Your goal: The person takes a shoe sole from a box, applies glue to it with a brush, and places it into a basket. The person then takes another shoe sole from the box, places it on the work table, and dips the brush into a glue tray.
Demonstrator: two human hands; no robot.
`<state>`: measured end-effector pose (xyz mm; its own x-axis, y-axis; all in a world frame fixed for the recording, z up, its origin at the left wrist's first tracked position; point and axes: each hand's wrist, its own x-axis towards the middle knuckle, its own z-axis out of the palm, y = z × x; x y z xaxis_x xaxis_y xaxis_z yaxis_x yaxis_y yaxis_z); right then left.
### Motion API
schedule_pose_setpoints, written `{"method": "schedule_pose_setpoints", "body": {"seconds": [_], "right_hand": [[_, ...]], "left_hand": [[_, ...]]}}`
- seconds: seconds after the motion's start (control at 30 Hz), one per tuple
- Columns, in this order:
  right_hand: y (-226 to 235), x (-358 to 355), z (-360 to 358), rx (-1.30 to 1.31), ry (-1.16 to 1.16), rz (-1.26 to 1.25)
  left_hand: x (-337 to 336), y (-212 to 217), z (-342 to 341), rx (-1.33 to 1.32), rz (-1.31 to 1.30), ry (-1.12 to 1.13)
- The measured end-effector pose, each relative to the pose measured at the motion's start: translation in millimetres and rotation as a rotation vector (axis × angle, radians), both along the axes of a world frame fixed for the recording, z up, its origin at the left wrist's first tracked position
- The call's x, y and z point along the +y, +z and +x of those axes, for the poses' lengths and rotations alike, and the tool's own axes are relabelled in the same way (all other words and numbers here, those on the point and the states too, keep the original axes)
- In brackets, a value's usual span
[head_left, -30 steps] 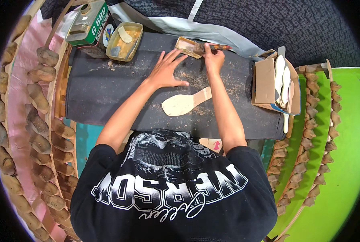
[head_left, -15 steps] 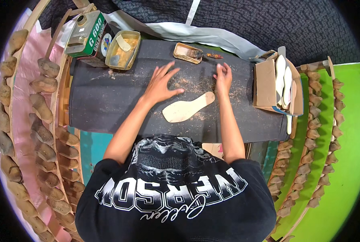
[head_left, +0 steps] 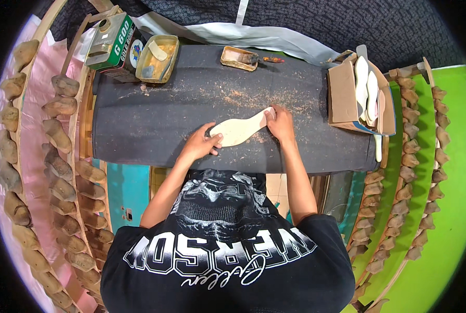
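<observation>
A cream shoe insole (head_left: 239, 130) lies at a slant over the dark cloth of the workbench, its wide end to the left and its narrow heel end up to the right. At the wide end, my left hand (head_left: 198, 144) has its fingers and thumb closed on the edge. My right hand (head_left: 281, 124) pinches the heel end between thumb and fingers. Whether the insole is lifted off the cloth I cannot tell. Pale brown shavings (head_left: 253, 96) are scattered on the cloth beyond it.
At the back left stand a green and silver metal can (head_left: 110, 47) and a yellowish tub (head_left: 157, 58) holding a flat scraper. A small tray with a brush (head_left: 240, 57) sits at the back. Insoles fill a cardboard box (head_left: 344, 99) on the right. Racks of wooden shoe lasts (head_left: 63, 190) flank the bench.
Both hands, previously spread apart above the cloth with nothing in them, have come down and nearer to me. They have taken hold of the insole at its two ends.
</observation>
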<state>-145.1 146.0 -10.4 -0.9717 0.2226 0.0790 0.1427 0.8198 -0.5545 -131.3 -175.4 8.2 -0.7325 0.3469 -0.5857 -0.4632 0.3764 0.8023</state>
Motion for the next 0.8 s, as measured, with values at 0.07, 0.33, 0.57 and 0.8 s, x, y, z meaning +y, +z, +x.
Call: {"method": "schedule_pose_setpoints", "body": {"seconds": [0.07,0.33,0.57,0.8], "right_hand": [[17,-6,9,-0.073,-0.06,-0.064],[13,12,69,-0.156,-0.22,-0.445],[-3,21,110,-0.138,-0.331,-1.047],[12,28,161,-0.011,-0.202,-1.222]], "left_hand": [[-3,-6,1,-0.096,0.064,0.068],[-1,7,22,-0.015,0.149,0.103],[14,20,58,0.114,0.065,0.153],[39,30,129,0.284,0.051,0.559]]}}
